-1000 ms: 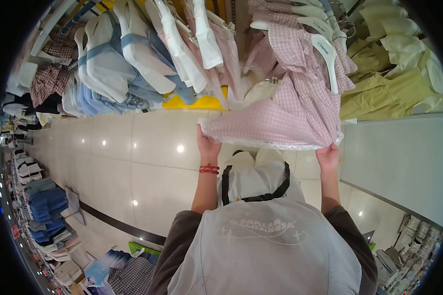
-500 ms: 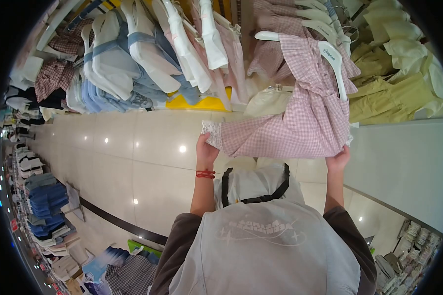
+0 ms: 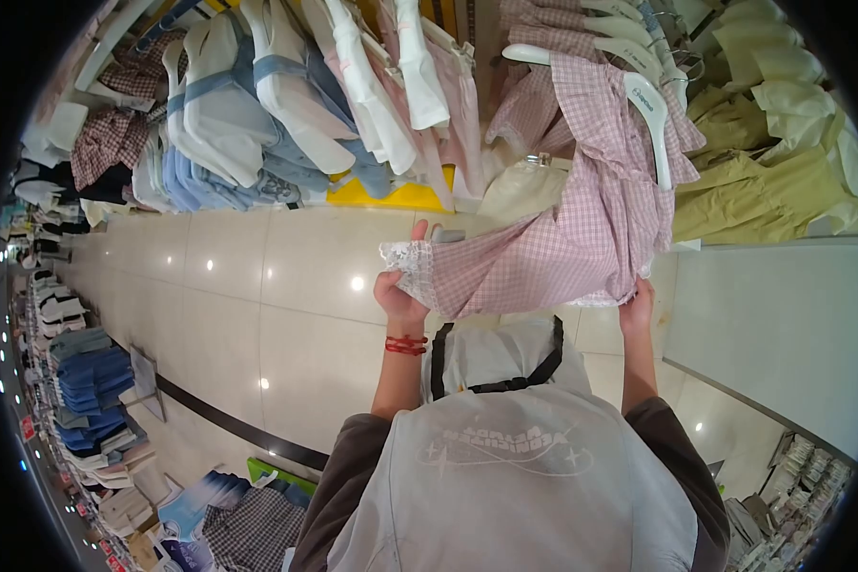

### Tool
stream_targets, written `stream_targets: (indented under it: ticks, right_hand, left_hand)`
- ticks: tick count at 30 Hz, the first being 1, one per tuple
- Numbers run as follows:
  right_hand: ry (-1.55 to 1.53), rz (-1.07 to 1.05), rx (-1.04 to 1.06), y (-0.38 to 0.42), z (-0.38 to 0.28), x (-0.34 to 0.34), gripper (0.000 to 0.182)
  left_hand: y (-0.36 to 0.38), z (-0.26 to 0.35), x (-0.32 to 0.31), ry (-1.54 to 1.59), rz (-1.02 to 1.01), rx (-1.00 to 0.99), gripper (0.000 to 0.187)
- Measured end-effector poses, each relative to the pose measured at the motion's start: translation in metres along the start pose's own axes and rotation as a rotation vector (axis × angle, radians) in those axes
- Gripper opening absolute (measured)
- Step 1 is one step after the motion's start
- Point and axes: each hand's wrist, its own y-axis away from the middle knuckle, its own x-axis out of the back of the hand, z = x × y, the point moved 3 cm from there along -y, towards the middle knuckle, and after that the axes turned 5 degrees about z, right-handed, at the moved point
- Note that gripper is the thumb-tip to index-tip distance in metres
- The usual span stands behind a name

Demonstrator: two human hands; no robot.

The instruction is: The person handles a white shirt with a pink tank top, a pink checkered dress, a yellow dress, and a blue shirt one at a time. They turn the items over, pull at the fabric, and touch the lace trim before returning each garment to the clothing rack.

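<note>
A pink gingham dress (image 3: 572, 234) with white lace along its hem hangs from a white hanger (image 3: 650, 119), its skirt drawn out towards me. My left hand (image 3: 402, 294), with red string bracelets at the wrist, grips the lace at the left end of the hem, one finger showing above it. A small grey piece (image 3: 447, 234) shows beside that finger; I cannot make out what it is. On the other side, my right hand (image 3: 638, 305) is closed on the lace hem's right end. The fabric hides part of its fingers.
More pink gingham garments (image 3: 534, 105) hang behind the dress. White-and-blue outfits (image 3: 224, 124) line the rack to the left, yellow-green clothes (image 3: 782, 191) the right. Pale floor tiles (image 3: 305, 276) lie below, beside a white panel (image 3: 772, 324). Folded clothes (image 3: 91, 381) sit at far left.
My right hand has moved left, and the hem's right end has come with it. The left hand has shifted slightly, with a finger now raised above the lace. The skirt's fabric hangs in different folds.
</note>
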Motion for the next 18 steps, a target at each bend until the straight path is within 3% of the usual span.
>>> stream_targets:
  ticks: [1, 4, 9, 11, 12, 13, 15, 18]
  right_hand:
    - [0.064, 0.056, 0.047, 0.003, -0.003, 0.001, 0.028]
    - [0.264, 0.288, 0.582, 0.036, -0.028, -0.021, 0.029]
    - [0.789, -0.258, 1.245, 0.145, -0.072, -0.144, 0.046]
    - [0.932, -0.588, 1.18, 0.176, -0.055, -0.19, 0.069]
    - [0.762, -0.745, 1.051, 0.178, -0.028, -0.201, 0.072]
    - [0.787, -0.798, 1.079, 0.188, -0.006, -0.215, 0.075]
    - [0.908, -0.854, 1.229, 0.222, 0.013, -0.225, 0.071]
    - [1.043, -1.409, 1.105, 0.247, 0.024, -0.218, 0.068]
  left_hand:
    - [0.0, -0.002, -0.005, 0.006, -0.005, 0.003, 0.083]
    - [0.003, -0.007, -0.026, 0.009, 0.01, 0.0, 0.084]
    - [0.002, -0.027, -0.066, 0.038, 0.018, 0.06, 0.087]
    - [0.002, -0.04, -0.08, 0.023, -0.015, 0.123, 0.088]
    - [0.002, -0.048, -0.085, 0.009, -0.042, 0.163, 0.087]
    - [0.003, -0.053, -0.089, -0.005, -0.07, 0.196, 0.087]
    - [0.002, -0.052, -0.09, -0.069, 0.004, 0.145, 0.085]
    - [-0.001, -0.032, -0.074, -0.008, 0.061, 0.1, 0.08]
